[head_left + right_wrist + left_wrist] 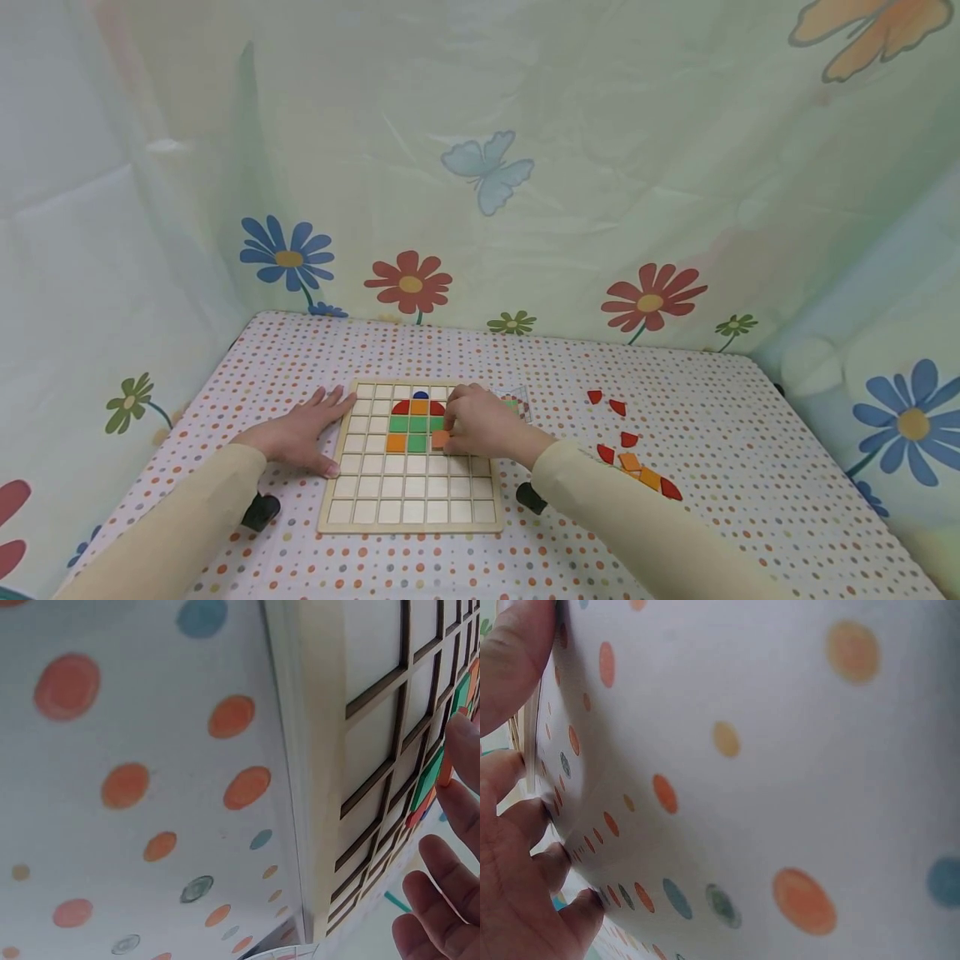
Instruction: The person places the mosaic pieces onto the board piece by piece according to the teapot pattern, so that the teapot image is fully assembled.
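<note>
At L edge of grid board (408, 527), L hand (300, 432) rests spread, grasping nothing; just R of board's centre, R hand (483, 421) pinches orange tile (439, 438), step apparently tile placement, next move prob. req. seating it square, then release.

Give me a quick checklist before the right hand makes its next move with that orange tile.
1. Orange tile pinched by the right hand: ok.
2. Tile flat in its square: cannot tell, fingers cover part.
3. Left hand at the left edge of the board: ok.
4. Card fully visible: not ok, partly hidden behind the right hand.
5. Loose red pieces off the board: ok.
</note>
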A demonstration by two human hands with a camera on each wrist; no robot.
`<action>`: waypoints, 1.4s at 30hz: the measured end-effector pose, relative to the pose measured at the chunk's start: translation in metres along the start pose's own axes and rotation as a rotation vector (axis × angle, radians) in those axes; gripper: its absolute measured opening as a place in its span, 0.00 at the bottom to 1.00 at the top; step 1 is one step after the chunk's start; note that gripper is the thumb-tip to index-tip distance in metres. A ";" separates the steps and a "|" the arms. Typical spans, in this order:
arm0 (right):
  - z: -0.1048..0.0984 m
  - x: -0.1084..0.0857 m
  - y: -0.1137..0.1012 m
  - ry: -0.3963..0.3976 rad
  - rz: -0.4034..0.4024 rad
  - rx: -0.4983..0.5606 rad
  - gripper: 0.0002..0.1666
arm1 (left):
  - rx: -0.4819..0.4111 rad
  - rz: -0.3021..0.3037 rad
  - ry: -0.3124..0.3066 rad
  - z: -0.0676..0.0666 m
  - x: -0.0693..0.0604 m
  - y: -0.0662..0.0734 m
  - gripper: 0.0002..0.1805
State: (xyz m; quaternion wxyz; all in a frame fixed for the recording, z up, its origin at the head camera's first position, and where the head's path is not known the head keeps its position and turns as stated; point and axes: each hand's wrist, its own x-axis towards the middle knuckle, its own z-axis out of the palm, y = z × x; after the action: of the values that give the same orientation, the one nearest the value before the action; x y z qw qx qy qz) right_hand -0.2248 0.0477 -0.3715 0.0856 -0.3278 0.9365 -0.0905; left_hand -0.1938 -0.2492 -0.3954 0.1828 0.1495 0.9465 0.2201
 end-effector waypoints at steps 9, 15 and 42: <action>0.004 0.003 -0.004 -0.005 0.016 -0.093 0.11 | 0.001 -0.001 -0.006 0.000 0.002 -0.002 0.62; 0.005 0.002 -0.007 0.000 0.015 -0.105 0.11 | -0.001 -0.007 -0.007 0.001 0.003 -0.002 0.62; 0.009 0.005 -0.009 0.029 -0.021 -0.121 0.05 | -0.003 0.002 0.001 0.000 -0.001 0.000 0.61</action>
State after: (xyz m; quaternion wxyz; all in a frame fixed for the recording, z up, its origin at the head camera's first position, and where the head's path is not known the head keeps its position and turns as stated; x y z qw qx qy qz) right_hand -0.2211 0.0363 -0.3788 0.0508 -0.3408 0.9379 -0.0393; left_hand -0.1931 -0.2489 -0.3951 0.1822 0.1500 0.9461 0.2218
